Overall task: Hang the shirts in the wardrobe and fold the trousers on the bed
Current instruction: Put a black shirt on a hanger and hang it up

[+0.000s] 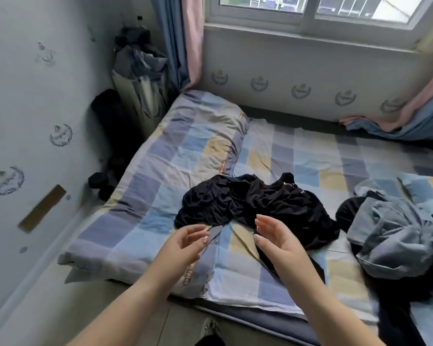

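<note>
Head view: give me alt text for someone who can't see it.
Both hands, left hand and right hand, hover open over a crumpled black garment on a checked bed. A grey-blue clothes pile lies to its right.

It was a home bedroom. A bed (pixel 298 156) with a checked cover sat under a curtained window (pixel 308 11), crumpled clothes (pixel 255 201) on top

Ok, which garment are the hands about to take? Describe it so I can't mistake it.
On the checked bed, just right of the pillow, lies a crumpled black garment, directly beyond both open hands. Unlike the grey-blue heap at the right edge, it is all black and sits alone mid-bed.
</note>
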